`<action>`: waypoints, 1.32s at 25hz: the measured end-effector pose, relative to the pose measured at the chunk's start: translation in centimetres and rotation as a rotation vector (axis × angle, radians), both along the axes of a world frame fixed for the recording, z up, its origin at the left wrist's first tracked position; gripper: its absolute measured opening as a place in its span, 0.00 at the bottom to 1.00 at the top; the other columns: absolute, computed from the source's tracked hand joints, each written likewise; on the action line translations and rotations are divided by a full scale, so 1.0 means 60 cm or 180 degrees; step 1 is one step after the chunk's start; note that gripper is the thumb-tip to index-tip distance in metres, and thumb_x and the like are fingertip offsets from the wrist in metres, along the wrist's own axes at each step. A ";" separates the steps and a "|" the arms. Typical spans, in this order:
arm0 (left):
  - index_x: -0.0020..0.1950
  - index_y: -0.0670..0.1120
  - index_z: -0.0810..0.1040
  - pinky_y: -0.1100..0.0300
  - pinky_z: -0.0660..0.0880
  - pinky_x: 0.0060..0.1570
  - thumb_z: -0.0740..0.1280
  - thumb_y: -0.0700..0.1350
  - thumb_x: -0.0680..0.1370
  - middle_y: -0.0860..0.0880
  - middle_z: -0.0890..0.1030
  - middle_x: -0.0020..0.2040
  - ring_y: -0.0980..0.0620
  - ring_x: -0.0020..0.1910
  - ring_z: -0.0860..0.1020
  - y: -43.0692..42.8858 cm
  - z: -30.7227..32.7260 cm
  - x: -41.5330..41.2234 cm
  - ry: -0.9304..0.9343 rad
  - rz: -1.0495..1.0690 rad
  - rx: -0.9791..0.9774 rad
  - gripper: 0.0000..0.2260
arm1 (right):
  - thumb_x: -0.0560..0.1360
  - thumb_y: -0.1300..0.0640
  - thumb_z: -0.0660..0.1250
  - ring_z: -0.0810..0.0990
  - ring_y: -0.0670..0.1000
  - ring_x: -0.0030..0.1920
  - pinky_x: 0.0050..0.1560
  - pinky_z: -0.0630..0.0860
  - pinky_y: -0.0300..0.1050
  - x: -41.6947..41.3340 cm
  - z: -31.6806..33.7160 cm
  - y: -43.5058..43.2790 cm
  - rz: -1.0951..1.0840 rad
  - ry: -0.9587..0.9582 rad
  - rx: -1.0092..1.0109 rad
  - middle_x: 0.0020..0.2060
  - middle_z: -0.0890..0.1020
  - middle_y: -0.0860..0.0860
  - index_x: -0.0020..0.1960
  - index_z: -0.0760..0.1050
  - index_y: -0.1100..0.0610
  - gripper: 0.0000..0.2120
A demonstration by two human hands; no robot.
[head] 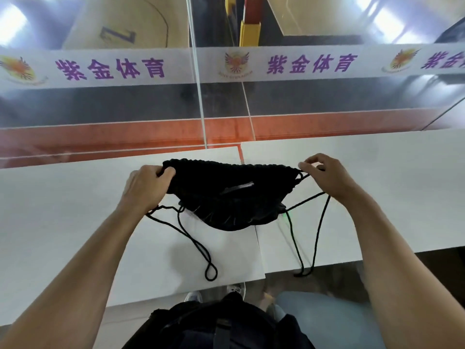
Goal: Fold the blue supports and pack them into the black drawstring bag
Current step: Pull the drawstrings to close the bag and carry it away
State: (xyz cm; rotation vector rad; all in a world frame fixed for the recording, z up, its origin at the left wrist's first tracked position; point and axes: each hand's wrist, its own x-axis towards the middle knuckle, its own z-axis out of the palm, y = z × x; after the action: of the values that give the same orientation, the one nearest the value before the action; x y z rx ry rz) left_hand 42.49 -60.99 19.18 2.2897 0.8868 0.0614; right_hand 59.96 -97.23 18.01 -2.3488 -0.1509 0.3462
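Note:
The black drawstring bag (pixel 226 195) lies across the seam of two white tables, its gathered top edge stretched between my hands. My left hand (pixel 146 187) grips the bag's top left corner. My right hand (pixel 324 175) pinches the top right corner where the cord comes out. Black cords (pixel 198 244) trail from both sides toward me, and the right-hand loop hangs over the table's front edge. No blue supports are in sight; the bag's inside is hidden.
The left white table (pixel 63 210) and right white table (pixel 377 187) meet under the bag. A glass barrier with a printed banner (pixel 312 62) stands beyond the tables. A grey seat (pixel 327 321) sits by my legs below the front edge.

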 end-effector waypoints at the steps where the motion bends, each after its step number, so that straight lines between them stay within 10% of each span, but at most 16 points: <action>1: 0.32 0.37 0.68 0.53 0.65 0.33 0.61 0.56 0.80 0.42 0.68 0.28 0.45 0.29 0.70 0.010 0.011 -0.002 -0.0056 -0.0172 0.0164 0.26 | 0.78 0.45 0.69 0.73 0.50 0.34 0.35 0.66 0.44 0.005 0.009 -0.005 -0.0019 -0.0103 0.0008 0.32 0.76 0.48 0.48 0.79 0.51 0.09; 6: 0.35 0.35 0.73 0.54 0.68 0.39 0.67 0.57 0.78 0.43 0.68 0.30 0.46 0.31 0.67 0.098 0.022 -0.008 -0.1014 0.1158 0.0102 0.26 | 0.80 0.52 0.67 0.77 0.60 0.39 0.42 0.66 0.45 0.043 0.024 -0.040 -0.0439 -0.1158 -0.0256 0.34 0.79 0.54 0.49 0.81 0.60 0.11; 11: 0.52 0.36 0.82 0.47 0.76 0.59 0.60 0.55 0.77 0.38 0.83 0.50 0.37 0.53 0.82 0.239 0.000 -0.049 -0.0356 0.2779 0.0148 0.23 | 0.82 0.55 0.63 0.79 0.66 0.51 0.47 0.67 0.46 0.077 -0.004 -0.122 -0.1147 -0.1134 -0.0501 0.49 0.84 0.65 0.55 0.80 0.65 0.13; 16: 0.41 0.35 0.77 0.50 0.73 0.52 0.60 0.49 0.82 0.39 0.74 0.34 0.39 0.43 0.75 0.204 -0.049 -0.054 -0.0040 0.2148 0.0195 0.19 | 0.82 0.53 0.62 0.79 0.63 0.49 0.46 0.69 0.48 0.074 -0.060 -0.099 -0.1078 -0.0602 -0.0455 0.47 0.84 0.63 0.54 0.80 0.62 0.13; 21: 0.68 0.43 0.73 0.40 0.67 0.64 0.57 0.48 0.82 0.38 0.78 0.65 0.34 0.64 0.74 0.106 -0.097 -0.016 0.0337 0.0199 0.1120 0.18 | 0.80 0.54 0.63 0.76 0.65 0.59 0.60 0.69 0.57 0.054 -0.101 -0.017 -0.0432 -0.0687 -0.1180 0.58 0.79 0.59 0.57 0.80 0.56 0.11; 25: 0.81 0.53 0.53 0.47 0.56 0.75 0.67 0.59 0.70 0.49 0.65 0.77 0.45 0.77 0.62 -0.013 -0.152 -0.002 0.1070 -0.1749 0.0585 0.43 | 0.76 0.49 0.64 0.73 0.52 0.62 0.67 0.63 0.51 -0.039 -0.123 0.100 0.1418 -0.0199 -0.0738 0.58 0.77 0.47 0.59 0.76 0.48 0.13; 29: 0.60 0.45 0.72 0.50 0.71 0.48 0.65 0.44 0.77 0.43 0.83 0.51 0.36 0.53 0.80 -0.032 -0.167 -0.001 0.0413 -0.1044 0.0384 0.12 | 0.76 0.31 0.59 0.71 0.50 0.52 0.63 0.64 0.49 -0.118 -0.155 0.143 0.1826 -0.0178 -0.0978 0.48 0.74 0.47 0.52 0.72 0.51 0.23; 33: 0.44 0.45 0.72 0.52 0.66 0.33 0.65 0.48 0.81 0.47 0.77 0.31 0.43 0.32 0.75 -0.032 -0.092 0.030 -0.0053 -0.0866 0.0492 0.09 | 0.83 0.50 0.61 0.71 0.45 0.30 0.38 0.69 0.46 -0.085 -0.109 0.142 0.0834 0.0267 0.0444 0.28 0.72 0.43 0.39 0.68 0.54 0.15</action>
State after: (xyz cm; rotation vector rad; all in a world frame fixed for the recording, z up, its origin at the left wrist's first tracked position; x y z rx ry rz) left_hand 44.27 -62.89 13.65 2.5302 0.5721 0.0302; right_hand 54.87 -88.71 11.48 -2.1753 -0.4310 0.5430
